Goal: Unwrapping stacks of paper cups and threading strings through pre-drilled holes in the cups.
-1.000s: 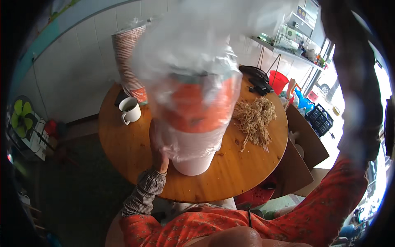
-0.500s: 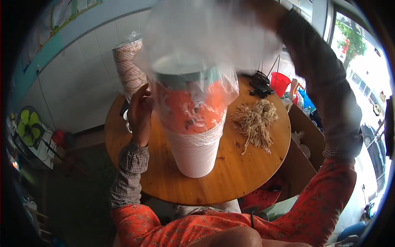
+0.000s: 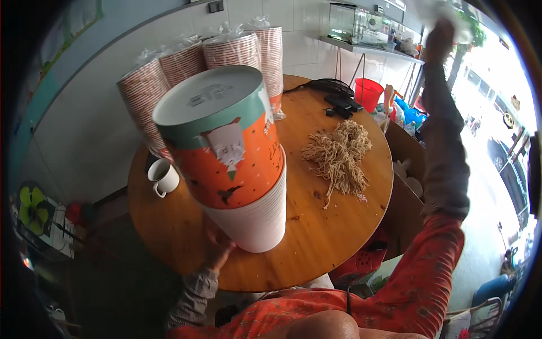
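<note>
A tall stack of nested paper tubs point(image 3: 231, 158) stands upside down on the round wooden table point(image 3: 316, 237), leaning a little to the left in the picture. Its top tub has an orange and green printed wall and a white base facing up; white rims make up the lower part. My left hand point(image 3: 219, 248) is low at the stack's left side, near its foot, fingers apart and partly hidden by the tubs. High at the upper right, my right hand point(image 3: 440, 40) is closed on a whitish, blurred plastic bag point(image 3: 454, 21), arm stretched out.
Several bagged stacks of tubs point(image 3: 232, 50) line the table's back. A white mug point(image 3: 165, 179) stands left, a bundle of beige strings point(image 3: 341, 158) right. Black cables point(image 3: 324, 86), a red bucket point(image 3: 368, 93) and a glass tank point(image 3: 367, 27) are farther back; a fan point(image 3: 33, 209) is far left.
The clear plastic bag is off the tub stack, carried up and right by my right hand. My left hand has dropped to the stack's foot. The bagged stacks behind have come into view.
</note>
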### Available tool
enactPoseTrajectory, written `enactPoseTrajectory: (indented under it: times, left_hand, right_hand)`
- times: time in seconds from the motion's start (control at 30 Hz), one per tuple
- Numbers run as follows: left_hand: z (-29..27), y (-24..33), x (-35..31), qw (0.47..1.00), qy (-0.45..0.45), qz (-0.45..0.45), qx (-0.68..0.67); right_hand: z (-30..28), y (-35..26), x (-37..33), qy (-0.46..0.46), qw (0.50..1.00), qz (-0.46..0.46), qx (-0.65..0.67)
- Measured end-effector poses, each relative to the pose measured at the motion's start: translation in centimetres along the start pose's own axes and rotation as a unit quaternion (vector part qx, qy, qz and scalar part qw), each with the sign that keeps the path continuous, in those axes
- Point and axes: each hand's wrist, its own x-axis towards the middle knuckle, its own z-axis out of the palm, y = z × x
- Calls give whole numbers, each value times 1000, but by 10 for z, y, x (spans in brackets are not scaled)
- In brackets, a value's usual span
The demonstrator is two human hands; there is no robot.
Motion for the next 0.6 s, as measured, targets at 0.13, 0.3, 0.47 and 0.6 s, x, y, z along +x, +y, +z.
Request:
enactPoseTrajectory:
  times: [0.13,0.3,0.47,0.6]
  left_hand:
    - [-19,-55,-34,998,-14,19,52]
    - [-9,-91,4,996,-65,18,64]
    - [-29,-98,29,990,-64,7,129]
    - [-29,-110,43,985,-91,-7,149]
  right_hand:
    - [-51,-148,-89,-197,916,172,304]
    - [-25,-204,-266,-518,809,127,248]
    - [-11,-309,-367,-670,638,248,288]
    - [29,-312,-410,-494,674,390,386]
